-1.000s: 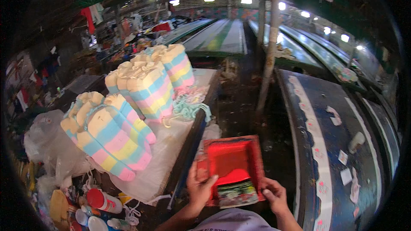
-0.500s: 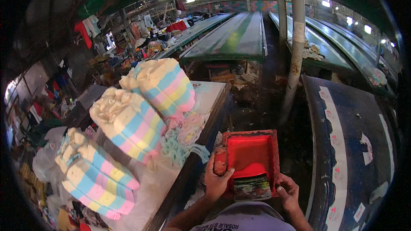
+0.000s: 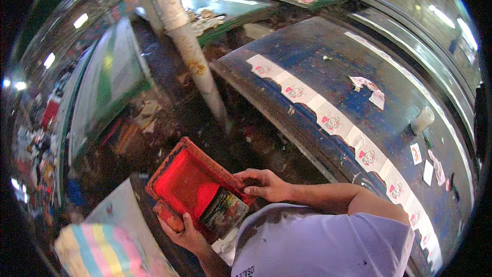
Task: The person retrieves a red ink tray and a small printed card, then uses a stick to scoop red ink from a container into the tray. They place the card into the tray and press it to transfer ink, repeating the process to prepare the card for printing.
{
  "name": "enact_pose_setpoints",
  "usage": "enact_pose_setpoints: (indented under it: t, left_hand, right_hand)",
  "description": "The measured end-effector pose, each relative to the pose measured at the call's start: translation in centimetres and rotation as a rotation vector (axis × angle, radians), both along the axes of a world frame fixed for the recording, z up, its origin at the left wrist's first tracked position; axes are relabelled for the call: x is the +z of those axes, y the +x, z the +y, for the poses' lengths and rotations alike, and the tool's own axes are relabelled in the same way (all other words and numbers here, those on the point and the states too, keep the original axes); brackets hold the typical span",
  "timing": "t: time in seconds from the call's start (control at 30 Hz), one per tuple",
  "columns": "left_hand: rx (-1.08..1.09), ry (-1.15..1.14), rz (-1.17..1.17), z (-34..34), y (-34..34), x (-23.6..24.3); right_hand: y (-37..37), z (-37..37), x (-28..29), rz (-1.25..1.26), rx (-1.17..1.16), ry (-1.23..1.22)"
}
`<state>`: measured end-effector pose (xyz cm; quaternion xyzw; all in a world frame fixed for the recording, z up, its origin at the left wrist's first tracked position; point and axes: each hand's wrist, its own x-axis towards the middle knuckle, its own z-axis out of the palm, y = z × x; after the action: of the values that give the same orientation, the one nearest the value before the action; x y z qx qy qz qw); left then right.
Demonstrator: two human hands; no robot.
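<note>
A shallow wooden screen-printing frame, stained red, is held in front of my body, angled in the view. Wet red ink coats its inside. A dark, paint-smeared flat piece covers its near end. My left hand is closed round the near left side, beside a red-stained block fixed to the frame. My right hand pinches the right rim, thumb on top. The far parts of both grips are hidden under the frame.
To the right runs a long dark table with a strip of white printed pieces along its near edge. A white cup-shaped container and scraps lie on it. A rusty post stands ahead. Striped fabric bundles sit at lower left.
The view has swung right, so the printed strip and dark table now fill the right side. My hands have turned with it, still holding the frame, which now appears tilted.
</note>
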<state>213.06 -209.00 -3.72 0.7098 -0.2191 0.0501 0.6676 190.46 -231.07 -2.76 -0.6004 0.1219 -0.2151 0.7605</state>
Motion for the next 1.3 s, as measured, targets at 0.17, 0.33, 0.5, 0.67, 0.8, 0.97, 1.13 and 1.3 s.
enact_pose_setpoints:
  t: [0.17, 0.33, 0.5, 0.67, 0.8, 0.97, 1.13, 1.3]
  left_hand:
    - [-0.336, -0.146, 0.128, -14.2, 6.7, 2.2]
    - [-0.516, 0.097, 0.125, -27.3, 10.0, 2.2]
    - [-0.751, 0.078, 0.162, -40.6, 9.7, 0.0]
    - [-0.856, 0.181, 0.004, -51.6, 8.6, -0.3]
    - [-1.014, 0.172, -0.033, -58.6, 8.0, 0.4]
    - [-1.2, 0.248, -0.062, -66.7, 7.2, -0.5]
    - [-1.416, 0.202, -0.036, -74.5, 5.3, 1.2]
    - [-1.489, 0.008, -0.242, -83.0, 2.7, 5.4]
  right_hand:
    - [3.1, -7.1, 0.5, 0.078, -0.273, -0.046]
    - [3.0, -12.1, -0.4, 0.044, -0.553, 0.202]
    - [1.6, -18.2, -3.4, -0.019, -0.791, 0.179]
    - [0.9, -24.7, -5.5, -0.061, -0.962, 0.208]
    - [1.3, -27.3, -5.7, 0.026, -1.101, 0.15]
    - [2.6, -29.7, -5.1, 0.186, -1.313, 0.169]
    - [4.8, -32.1, -3.6, 0.235, -1.551, 0.093]
    - [5.4, -37.8, 0.2, 0.227, -1.739, -0.072]
